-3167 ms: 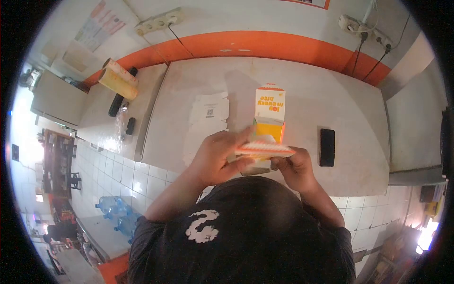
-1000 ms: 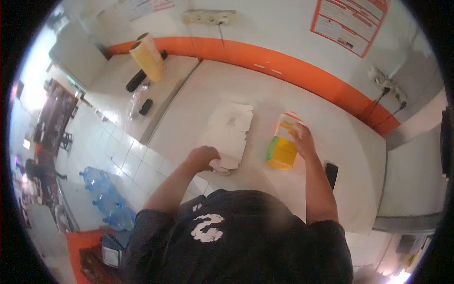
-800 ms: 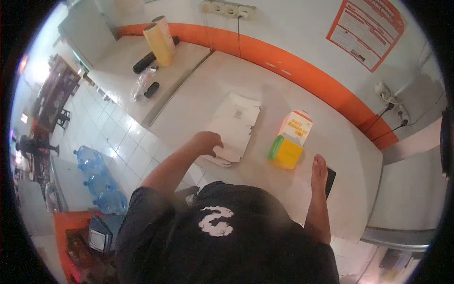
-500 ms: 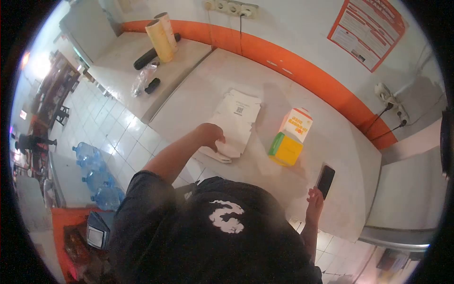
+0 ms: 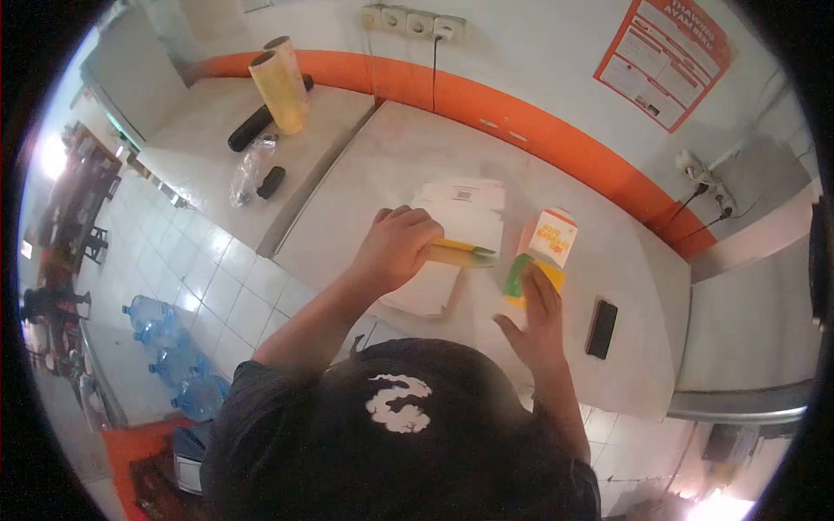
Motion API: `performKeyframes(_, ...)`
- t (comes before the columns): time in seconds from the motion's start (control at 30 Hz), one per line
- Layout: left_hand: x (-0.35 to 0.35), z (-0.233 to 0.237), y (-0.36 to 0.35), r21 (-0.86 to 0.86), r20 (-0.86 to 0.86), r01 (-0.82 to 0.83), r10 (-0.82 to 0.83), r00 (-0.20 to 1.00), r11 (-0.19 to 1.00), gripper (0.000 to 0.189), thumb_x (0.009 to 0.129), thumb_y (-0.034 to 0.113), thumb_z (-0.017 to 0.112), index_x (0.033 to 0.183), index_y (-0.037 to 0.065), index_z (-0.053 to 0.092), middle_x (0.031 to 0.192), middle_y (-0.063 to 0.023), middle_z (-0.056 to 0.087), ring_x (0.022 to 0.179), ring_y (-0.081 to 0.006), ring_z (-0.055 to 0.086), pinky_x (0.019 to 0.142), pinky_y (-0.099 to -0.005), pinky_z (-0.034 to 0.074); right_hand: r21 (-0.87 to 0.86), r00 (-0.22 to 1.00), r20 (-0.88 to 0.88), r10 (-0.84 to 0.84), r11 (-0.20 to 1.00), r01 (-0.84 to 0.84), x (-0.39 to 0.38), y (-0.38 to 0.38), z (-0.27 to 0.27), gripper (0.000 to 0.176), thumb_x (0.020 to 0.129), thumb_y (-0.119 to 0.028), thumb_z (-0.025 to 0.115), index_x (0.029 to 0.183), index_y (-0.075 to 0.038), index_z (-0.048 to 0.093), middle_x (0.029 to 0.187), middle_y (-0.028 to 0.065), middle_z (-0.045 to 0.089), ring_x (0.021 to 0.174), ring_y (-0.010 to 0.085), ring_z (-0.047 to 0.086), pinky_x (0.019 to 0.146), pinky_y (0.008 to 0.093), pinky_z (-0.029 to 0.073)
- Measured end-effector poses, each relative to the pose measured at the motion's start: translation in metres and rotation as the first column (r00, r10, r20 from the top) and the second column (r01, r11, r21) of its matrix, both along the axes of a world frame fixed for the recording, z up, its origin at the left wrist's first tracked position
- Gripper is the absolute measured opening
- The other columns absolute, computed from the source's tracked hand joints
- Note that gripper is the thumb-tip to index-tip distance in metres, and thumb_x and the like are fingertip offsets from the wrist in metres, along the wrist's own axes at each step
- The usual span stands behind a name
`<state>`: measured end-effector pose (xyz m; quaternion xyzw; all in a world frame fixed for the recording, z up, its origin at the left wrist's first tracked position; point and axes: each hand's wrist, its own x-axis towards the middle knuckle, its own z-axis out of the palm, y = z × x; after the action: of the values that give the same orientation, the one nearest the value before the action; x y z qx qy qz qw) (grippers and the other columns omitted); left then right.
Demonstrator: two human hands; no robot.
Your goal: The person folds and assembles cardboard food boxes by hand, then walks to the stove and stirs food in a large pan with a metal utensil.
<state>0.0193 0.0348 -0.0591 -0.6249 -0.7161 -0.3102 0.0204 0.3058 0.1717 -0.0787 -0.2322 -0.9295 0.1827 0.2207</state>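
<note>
My left hand [image 5: 395,247] is closed on one end of a folded-flat cardboard box [image 5: 465,252], its yellow and green face showing along the upper edge. Beneath it on the table lies a stack of flat white cartons [image 5: 465,208], the top one printed with a square code. My right hand [image 5: 539,326] reaches over a standing yellow and green box [image 5: 514,280], fingers stretched across it and thumb spread away. Just behind that stands a white and orange box [image 5: 556,234] with yellow lettering. A black phone [image 5: 602,330] rests on the table to the right of my right hand.
On the adjoining counter at left stand two tall rolls [image 5: 278,91] beside a black cylinder [image 5: 250,128], a crumpled clear plastic bag [image 5: 252,169] and a small black object [image 5: 271,182]. Several blue water jugs [image 5: 178,360] are on the tiled floor. Sockets line the wall.
My left hand has raised a flat box off the stack, its yellow and green side now showing. My right hand has left the phone and moved left to the yellow and green box.
</note>
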Motion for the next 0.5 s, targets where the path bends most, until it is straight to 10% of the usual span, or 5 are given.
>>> performKeyframes(0.13,-0.021,-0.044,-0.006,-0.258,-0.019,0.022,-0.028,0.999,0.966,0.016,0.09,0.009,0.062,0.104,0.01,0.069,0.101,-0.0142,0.069,0.1,-0.0365,0.069,0.085,-0.0531,0.053,0.019,0.991,0.057,0.117,0.993,-0.119,-0.076,-0.017,-0.017,0.075,0.081,-0.028,0.086,0.146,-0.008,0.057,0.151,0.0172,0.054,0.141,0.0407,0.049,0.119,0.0537,0.038)
performKeyframes(0.27,-0.034,-0.096,-0.009,-0.228,0.133,0.046,-0.016,0.991,0.973,0.011,0.091,0.011,0.062,0.101,0.009,0.067,0.1,-0.0154,0.069,0.1,-0.039,0.068,0.085,-0.053,0.054,0.203,0.966,0.141,0.215,0.949,-0.241,-0.093,-0.046,-0.044,0.048,0.082,-0.027,0.084,0.126,-0.013,0.07,0.133,0.0111,0.062,0.136,0.0304,0.051,0.106,0.0542,0.041)
performKeyframes(0.4,-0.045,-0.102,-0.007,-0.102,0.25,0.059,-0.032,0.968,0.993,0.011,0.092,0.01,0.061,0.101,0.009,0.067,0.098,-0.0154,0.069,0.098,-0.0397,0.067,0.083,-0.0527,0.053,0.222,0.898,0.396,0.193,0.928,-0.297,-0.099,-0.059,-0.115,0.058,0.079,-0.033,0.087,0.131,-0.015,0.068,0.139,0.0118,0.059,0.141,0.0351,0.045,0.114,0.0567,0.036)
performKeyframes(0.5,-0.056,-0.066,-0.012,0.064,0.232,0.069,-0.082,0.969,0.996,0.009,0.093,0.007,0.06,0.099,0.007,0.067,0.097,-0.0152,0.069,0.094,-0.0405,0.066,0.081,-0.0515,0.052,0.104,0.994,0.109,0.009,0.994,-0.021,-0.103,-0.077,-0.088,0.066,0.078,-0.035,0.089,0.134,-0.011,0.065,0.152,0.0187,0.048,0.145,0.0394,0.042,0.115,0.0604,0.033)
